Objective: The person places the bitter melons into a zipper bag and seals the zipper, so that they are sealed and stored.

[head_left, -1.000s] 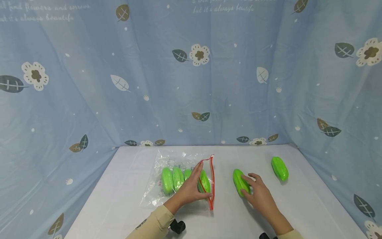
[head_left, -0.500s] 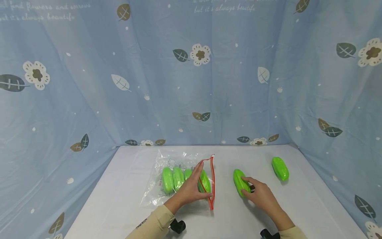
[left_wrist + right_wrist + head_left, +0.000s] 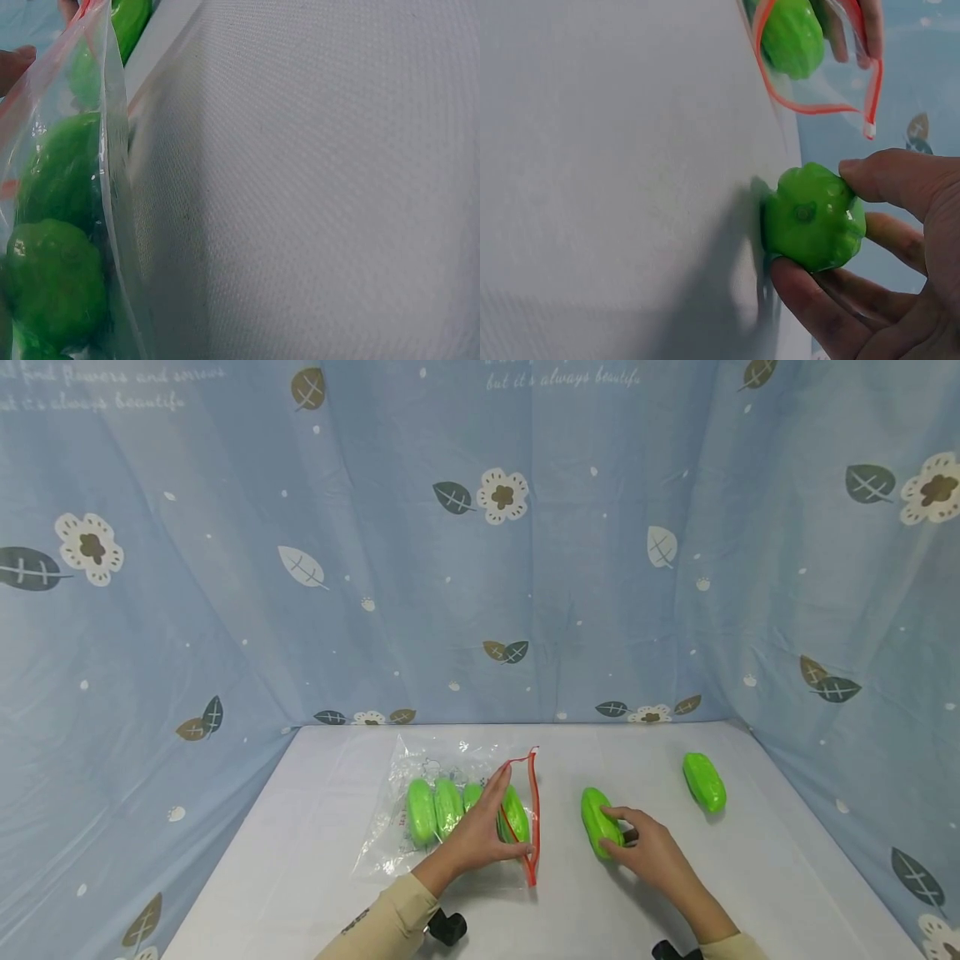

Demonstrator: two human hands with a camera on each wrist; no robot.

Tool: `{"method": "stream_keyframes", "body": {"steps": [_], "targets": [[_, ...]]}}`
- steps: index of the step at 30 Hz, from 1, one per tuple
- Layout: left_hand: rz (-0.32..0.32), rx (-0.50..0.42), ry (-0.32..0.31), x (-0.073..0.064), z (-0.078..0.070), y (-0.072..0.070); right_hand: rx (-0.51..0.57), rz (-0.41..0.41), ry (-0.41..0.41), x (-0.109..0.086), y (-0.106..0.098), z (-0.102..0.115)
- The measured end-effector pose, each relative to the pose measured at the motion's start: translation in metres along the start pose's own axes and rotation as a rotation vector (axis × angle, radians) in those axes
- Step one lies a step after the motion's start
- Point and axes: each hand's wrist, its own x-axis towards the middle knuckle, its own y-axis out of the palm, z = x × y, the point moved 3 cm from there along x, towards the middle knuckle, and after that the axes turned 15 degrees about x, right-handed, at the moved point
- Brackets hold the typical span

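A clear zip bag (image 3: 382, 852) with a red zip edge (image 3: 535, 802) lies left of centre, its mouth facing right and spread apart. Inside it are several ribbed green gourds (image 3: 421, 814). My left hand (image 3: 476, 835) lies across the mouth, thumb at the near rim and straight fingers at the far rim. To the right, my right hand (image 3: 648, 846) grips another green gourd (image 3: 596, 818). The right wrist view shows that gourd (image 3: 810, 217) end-on, thumb on one side and fingers on the other, close over the white surface.
One more green gourd (image 3: 703, 782) lies at the back right of the white table (image 3: 637, 752). A blue curtain (image 3: 585, 568) with leaves and flowers hangs behind and at both sides. Black camera mounts (image 3: 447, 928) sit by both wrists.
My right hand's fingers have closed round the gourd, and it has shifted slightly left and toward me. My left hand and the bag have stayed in place.
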Motion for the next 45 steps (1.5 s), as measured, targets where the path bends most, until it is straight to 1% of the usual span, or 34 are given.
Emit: {"method": "stream_keyframes", "body": {"steps": [8, 16, 25, 34, 40, 45], "targets": [[0.002, -0.004, 0.000, -0.0003, 0.0001, 0.0001, 0.010, -0.018, -0.008, -0.0021, 0.0036, -0.0024], [0.001, -0.001, -0.003, -0.0002, -0.0008, -0.0009, 0.024, -0.032, -0.042, -0.0025, 0.0037, -0.0014], [0.003, -0.001, -0.007, -0.0004, -0.0011, -0.0006, 0.008, -0.037, -0.062, -0.0014, 0.0038, -0.0027], [0.001, -0.003, -0.001, -0.0013, -0.0015, -0.0013, 0.007, -0.058, -0.089, -0.0028, 0.0048, -0.0029], [0.003, 0.000, 0.000, -0.0016, -0.0017, -0.0014, 0.012, -0.061, -0.100, -0.0037, 0.0040, -0.0029], [0.002, -0.001, -0.005, -0.0013, -0.0014, -0.0012, 0.028, -0.048, -0.125, -0.0031, 0.0047, -0.0021]]}}
